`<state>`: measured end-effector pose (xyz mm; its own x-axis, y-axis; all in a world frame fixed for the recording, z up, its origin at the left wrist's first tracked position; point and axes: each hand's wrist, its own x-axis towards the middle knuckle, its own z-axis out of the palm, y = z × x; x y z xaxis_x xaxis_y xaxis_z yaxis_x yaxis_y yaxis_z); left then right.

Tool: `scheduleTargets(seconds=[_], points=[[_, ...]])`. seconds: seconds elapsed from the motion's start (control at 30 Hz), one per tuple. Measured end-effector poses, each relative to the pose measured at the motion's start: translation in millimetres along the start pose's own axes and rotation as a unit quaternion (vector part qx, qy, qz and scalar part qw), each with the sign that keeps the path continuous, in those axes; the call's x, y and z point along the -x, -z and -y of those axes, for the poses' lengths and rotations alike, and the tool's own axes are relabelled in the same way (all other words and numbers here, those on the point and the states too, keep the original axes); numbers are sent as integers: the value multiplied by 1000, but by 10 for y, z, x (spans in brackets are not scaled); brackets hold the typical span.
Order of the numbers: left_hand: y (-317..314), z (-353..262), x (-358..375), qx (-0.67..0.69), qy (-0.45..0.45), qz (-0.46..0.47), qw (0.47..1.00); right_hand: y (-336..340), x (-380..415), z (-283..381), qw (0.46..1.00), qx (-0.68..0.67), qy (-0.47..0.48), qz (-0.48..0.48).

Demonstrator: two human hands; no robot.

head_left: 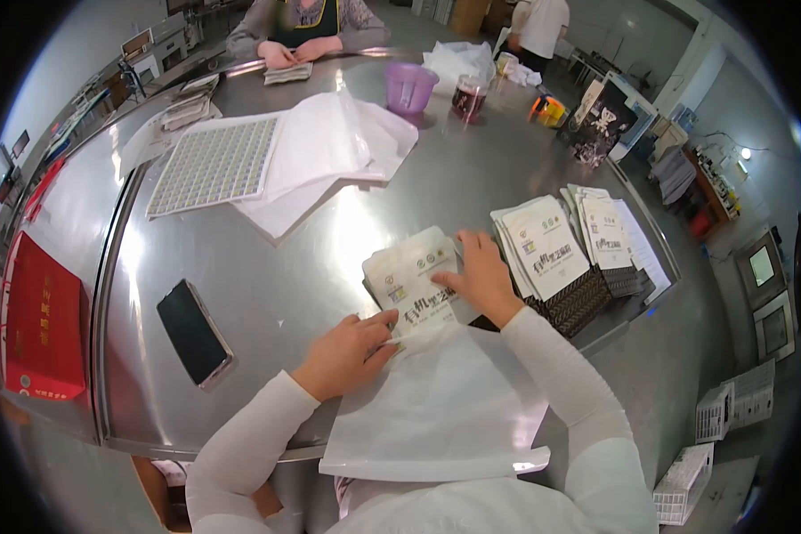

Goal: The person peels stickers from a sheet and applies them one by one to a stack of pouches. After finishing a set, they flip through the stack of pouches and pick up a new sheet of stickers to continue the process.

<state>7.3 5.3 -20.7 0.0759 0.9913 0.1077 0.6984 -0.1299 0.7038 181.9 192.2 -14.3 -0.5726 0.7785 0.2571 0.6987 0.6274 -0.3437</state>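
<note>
While the left hand [347, 350] pinches the upper edge of a large white bag [440, 409] between thumb and fingers, the right hand [481, 278] rests flat on a printed pouch [414, 280], fingers pressing down on it rather than closed around it. The pouch lies on the steel table [267, 285] with its lower end at the mouth of the white bag, touching the bag's top edge; whether it is partly inside cannot be told. The white bag lies flat and hangs over the near edge of the table toward the person's body.

Taking the pouch as the landmark: just to its right stands a fanned stack of similar pouches [556, 258], with dark patterned lower ends showing. To the pouch's left, well apart, a black phone [194, 332] lies face up, and farther left a red folder [40, 325] sits on a neighbouring surface. Beyond the pouch, toward the far side of the table, a sheet of small labels [214, 165] lies beside loose white plastic sheets [329, 147]. Farther still stand a purple cup [409, 86] and a dark jar [468, 98], near each other. At the far edge of the table, another person's hands [289, 53] rest together on a small bundle.
</note>
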Motion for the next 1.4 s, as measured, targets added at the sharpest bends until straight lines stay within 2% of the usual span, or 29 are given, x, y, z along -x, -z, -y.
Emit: scheduleTargets(seconds=[0.03, 0.13, 0.27, 0.37, 0.4, 0.47, 0.5, 0.6, 0.67, 0.73, 0.77, 0.8, 0.83, 0.87, 0.9, 0.93, 0.97, 1.0, 1.03, 1.13, 1.17, 1.27, 1.4], points=[[-13, 9, 1, -4, -5, -5, 1000, 38, 25, 27, 999, 12, -28, 24], [-11, 19, -17, -2, -6, 2, 1000, -50, 45, -60, 998, -1, -13, 57], [15, 16, -30, -7, 13, 26, 1000, 25, 133, 11, 1000, -6, 3, 15], [18, 37, -28, -15, -9, 23, 1000, -111, 109, -150, 983, -169, 18, -64], [16, 42, -24, 8, -26, 8, 1000, -61, 96, -153, 960, -279, -28, -16], [-1, 35, -3, 61, -59, -15, 996, 89, 96, -162, 864, -484, -119, 75], [26, 1, 3, 52, -57, -5, 997, 164, 112, -195, 880, -467, -81, 23], [94, -81, 38, 44, -50, 3, 998, 737, 52, -379, 889, -451, -67, -44], [92, -83, 54, 58, -47, -8, 997, 922, -123, -866, 906, -413, -59, -76], [71, -72, 46, 73, -25, -7, 997, 1136, -277, -1330, 932, -345, -107, -17], [65, -73, 42, 80, -15, -6, 997, 1101, -277, -1410, 975, -181, -105, -74], [65, -85, 44, 78, -4, -5, 997, 1064, -268, -1458, 987, -12, -100, -128], [70, -96, 41, 75, 7, -5, 997, 1019, -261, -1492, 967, 157, -92, -179], [77, -103, 35, 72, 21, -6, 997, 904, -262, -1491, 979, 97, -22, -179], [86, -106, 21, 71, 35, -4, 997, 724, -227, -1380, 983, 34, 49, -174], [95, -106, -6, 71, 54, 0, 996, 657, -73, -913, 990, -61, 64, -111], [85, -105, 16, 73, 80, 10, 994, 736, 75, -402, 987, -142, 41, 59], [80, -104, 37, 78, 78, 13, 994, 561, 214, -180, 968, -177, 155, 91], [97, -103, 21, 81, 73, 10, 994, 477, 341, 68, 954, -158, 239, 83], [120, -99, 33, 90, 50, 3, 995, 398, 462, 559, 936, -125, 253, 211], [125, -94, 40, 92, 38, 1, 995, 272, 464, 550, 933, -137, 276, 184], [178, -83, 51, 101, 39, 9, 994, 224, 432, 591, 942, -110, 230, 217], [146, -68, 54, 148, 17, -49, 988, 291, 372, 554, 940, -93, 224, 240]])
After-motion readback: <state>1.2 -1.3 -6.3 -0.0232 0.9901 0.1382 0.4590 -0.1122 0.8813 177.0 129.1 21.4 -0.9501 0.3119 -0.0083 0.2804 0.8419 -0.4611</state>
